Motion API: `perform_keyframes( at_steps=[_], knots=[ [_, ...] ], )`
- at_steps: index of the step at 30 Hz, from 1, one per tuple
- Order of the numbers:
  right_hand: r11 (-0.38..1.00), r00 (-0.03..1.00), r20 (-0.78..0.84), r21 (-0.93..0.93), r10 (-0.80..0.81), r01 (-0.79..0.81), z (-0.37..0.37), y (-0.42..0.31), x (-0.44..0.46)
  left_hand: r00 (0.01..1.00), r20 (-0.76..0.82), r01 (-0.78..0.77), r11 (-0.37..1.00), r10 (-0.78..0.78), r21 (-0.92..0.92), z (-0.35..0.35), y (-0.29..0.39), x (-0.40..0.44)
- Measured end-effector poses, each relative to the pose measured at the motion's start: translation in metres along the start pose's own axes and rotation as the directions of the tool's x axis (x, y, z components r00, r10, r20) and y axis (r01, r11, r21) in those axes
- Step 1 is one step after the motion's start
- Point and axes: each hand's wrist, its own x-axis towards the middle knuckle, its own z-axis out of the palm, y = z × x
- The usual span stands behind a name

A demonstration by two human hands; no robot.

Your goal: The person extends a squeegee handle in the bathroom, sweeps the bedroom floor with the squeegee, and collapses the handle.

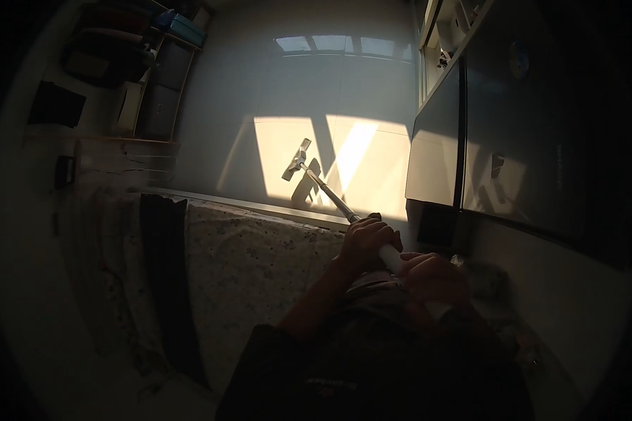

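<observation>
A long-handled flat mop (330,195) runs from my body out over the sunlit floor, its narrow head (297,160) tilted at the far end. Beside the head lies its dark shadow; whether the head touches the floor I cannot tell. My left hand (365,244) is closed around the pole where the metal tube meets the white grip (390,259). Nearer my body, my right hand (435,278) is wrapped around the upper part of the white grip. Dim light hides some of the right fingers.
A bed with a patterned cover (253,252) lies to the left, a dark strip of cloth (168,274) across it. Shelves with bins (163,88) stand at the back left. On the right is a large glossy cabinet or refrigerator (512,133). Sunlight patches the pale floor (225,84).
</observation>
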Motion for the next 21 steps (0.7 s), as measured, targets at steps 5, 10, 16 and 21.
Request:
perform_keyframes(
  at_steps=[5,10,16,21],
  knots=[
    [0.982,0.995,0.041,0.158,0.094,-0.099,0.064,0.114,0.033,0.982,-0.102,0.174,0.967,-0.157,0.187,-0.040,-0.111,-0.032],
    [0.928,0.980,0.105,0.318,0.167,-0.192,0.133,0.197,0.037,0.908,-0.285,0.386,0.877,-0.307,0.287,-0.046,-0.194,-0.093],
    [0.931,0.972,-0.002,0.287,0.234,-0.223,0.098,0.172,0.020,0.896,-0.217,0.425,0.890,-0.387,0.164,-0.012,-0.155,-0.072],
    [0.879,0.911,-0.215,0.409,0.352,-0.243,-0.012,0.085,-0.024,0.938,0.192,0.319,0.936,-0.290,-0.148,0.049,-0.058,-0.002]
  ],
)
